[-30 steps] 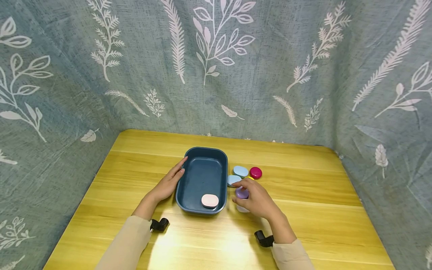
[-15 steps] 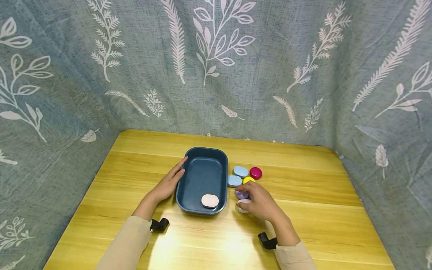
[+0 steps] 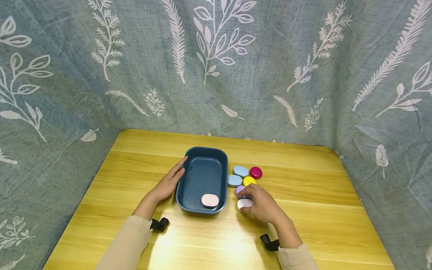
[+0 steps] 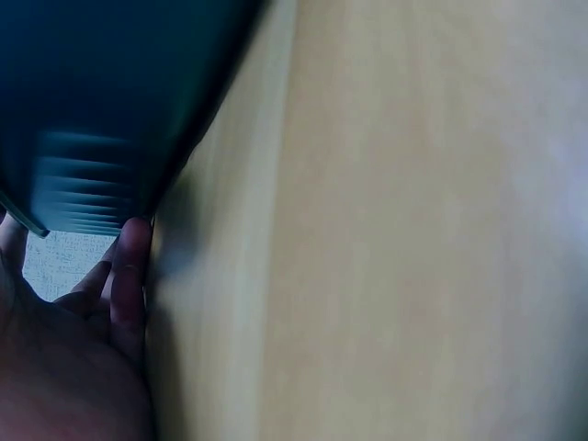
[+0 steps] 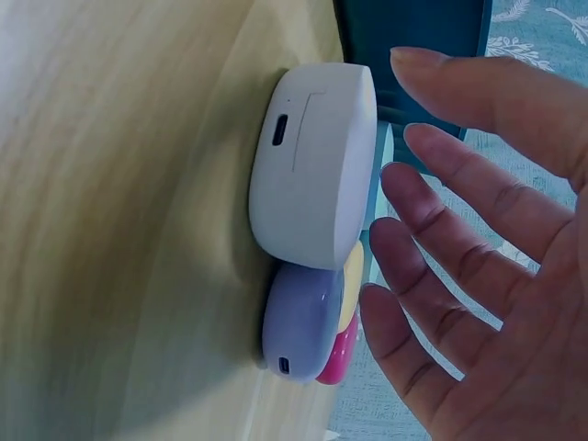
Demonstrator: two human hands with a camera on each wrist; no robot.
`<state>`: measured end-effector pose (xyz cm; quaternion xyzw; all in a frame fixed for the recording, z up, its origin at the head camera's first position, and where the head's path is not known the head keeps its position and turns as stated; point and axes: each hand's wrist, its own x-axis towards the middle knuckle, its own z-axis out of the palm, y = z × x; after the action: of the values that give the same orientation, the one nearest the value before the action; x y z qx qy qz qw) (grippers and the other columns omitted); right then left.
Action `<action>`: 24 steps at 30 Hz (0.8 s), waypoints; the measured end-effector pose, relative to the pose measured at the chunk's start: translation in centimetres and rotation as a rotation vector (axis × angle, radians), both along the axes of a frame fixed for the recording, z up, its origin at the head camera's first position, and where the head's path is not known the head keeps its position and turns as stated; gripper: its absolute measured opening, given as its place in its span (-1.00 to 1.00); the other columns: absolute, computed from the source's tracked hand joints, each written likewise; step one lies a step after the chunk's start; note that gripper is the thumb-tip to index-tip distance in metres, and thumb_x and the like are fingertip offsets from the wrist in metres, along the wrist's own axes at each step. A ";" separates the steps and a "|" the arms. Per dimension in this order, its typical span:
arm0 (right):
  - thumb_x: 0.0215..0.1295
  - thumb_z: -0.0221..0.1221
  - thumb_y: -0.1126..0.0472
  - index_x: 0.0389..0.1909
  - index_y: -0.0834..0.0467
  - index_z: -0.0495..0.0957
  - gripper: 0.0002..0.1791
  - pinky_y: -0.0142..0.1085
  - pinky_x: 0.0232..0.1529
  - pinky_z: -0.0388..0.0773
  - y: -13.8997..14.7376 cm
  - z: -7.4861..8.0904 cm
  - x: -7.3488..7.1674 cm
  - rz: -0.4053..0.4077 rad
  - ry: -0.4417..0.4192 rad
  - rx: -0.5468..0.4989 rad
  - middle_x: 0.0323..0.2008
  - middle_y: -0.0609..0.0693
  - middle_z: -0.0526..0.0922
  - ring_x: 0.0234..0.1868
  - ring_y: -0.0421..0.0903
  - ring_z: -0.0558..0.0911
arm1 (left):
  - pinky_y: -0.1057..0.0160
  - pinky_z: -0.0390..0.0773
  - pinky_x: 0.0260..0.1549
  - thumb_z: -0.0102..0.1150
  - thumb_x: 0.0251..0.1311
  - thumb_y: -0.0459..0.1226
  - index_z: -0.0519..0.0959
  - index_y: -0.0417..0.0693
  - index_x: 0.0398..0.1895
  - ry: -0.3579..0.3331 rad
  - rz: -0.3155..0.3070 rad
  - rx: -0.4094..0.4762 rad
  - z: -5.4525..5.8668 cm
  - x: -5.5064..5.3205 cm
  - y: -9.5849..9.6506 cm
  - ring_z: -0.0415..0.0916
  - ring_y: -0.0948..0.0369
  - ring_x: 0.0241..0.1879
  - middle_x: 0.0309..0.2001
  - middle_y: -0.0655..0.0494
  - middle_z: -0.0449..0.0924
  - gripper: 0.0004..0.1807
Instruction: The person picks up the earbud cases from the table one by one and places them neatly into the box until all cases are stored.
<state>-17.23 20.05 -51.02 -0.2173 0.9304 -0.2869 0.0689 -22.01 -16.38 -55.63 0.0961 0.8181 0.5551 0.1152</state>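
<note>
A white earbud charging case (image 3: 244,204) with a port on its side stands on the table. My right hand (image 3: 264,204) hovers over it; in the right wrist view its spread, slightly bent fingers (image 5: 432,202) stand apart from the case. Against the white case lies a purple charging case (image 5: 301,317), partly covered by my hand in the head view. My left hand (image 3: 167,185) rests along the left side of a dark blue rectangular bin (image 3: 202,212), fingers straight against its outer wall. Inside that bin, at the near right corner, lies a pale pink case (image 3: 210,200).
Right of the bin lie two light blue cases (image 3: 240,171), a yellow case (image 3: 249,181) and a dark red case (image 3: 255,172), grouped closely. The wooden table (image 3: 303,180) ends at a grey-green leaf-patterned curtain (image 3: 216,105) behind and at the sides.
My right hand has moved slightly right and nearer to me, from above the purple case to the white case, uncovering the yellow case. My left hand and the bin have stayed put.
</note>
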 end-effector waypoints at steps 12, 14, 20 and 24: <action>-0.07 0.45 0.24 -0.17 -0.05 0.66 -0.63 -0.25 -0.08 0.42 0.3 -0.4 0.2 0.000 0.011 0.047 -0.15 -0.14 0.54 -0.13 -0.11 0.47 | -0.20 -0.06 0.45 -0.34 0.45 0.20 -0.07 0.71 0.46 0.019 0.005 -0.020 -0.9 -0.4 -0.3 -0.21 0.16 0.54 0.53 0.48 -0.19 -0.46; -0.06 0.45 0.22 -0.17 -0.05 0.66 -0.64 -0.26 -0.09 0.42 0.3 -0.4 0.2 0.006 0.014 0.055 -0.17 -0.14 0.54 -0.14 -0.12 0.46 | -0.19 -0.06 0.45 -0.34 0.45 0.21 -0.07 0.72 0.46 0.020 0.004 -0.021 -0.9 -0.5 -0.3 -0.21 0.17 0.54 0.53 0.48 -0.19 -0.45; -0.06 0.47 0.21 -0.17 -0.02 0.67 -0.64 -0.22 -0.04 0.44 0.2 -0.5 0.4 -0.016 0.005 0.064 -0.15 -0.14 0.54 -0.11 -0.13 0.46 | -0.19 -0.06 0.45 -0.34 0.44 0.21 -0.07 0.74 0.45 0.019 0.006 -0.026 -0.9 -0.4 -0.3 -0.20 0.17 0.54 0.52 0.49 -0.19 -0.46; -0.06 0.47 0.23 -0.17 0.00 0.67 -0.64 -0.19 -0.02 0.44 0.1 -0.7 0.5 -0.026 -0.006 0.067 -0.14 -0.13 0.54 -0.10 -0.09 0.46 | -0.20 -0.06 0.45 -0.34 0.45 0.20 -0.07 0.73 0.45 0.016 0.005 -0.025 -0.8 -0.3 -0.3 -0.20 0.17 0.54 0.52 0.49 -0.19 -0.46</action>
<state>-16.73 20.16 -51.76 -0.2017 0.9421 -0.2570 0.0750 -22.33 -16.71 -56.42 0.0971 0.8261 0.5444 0.1083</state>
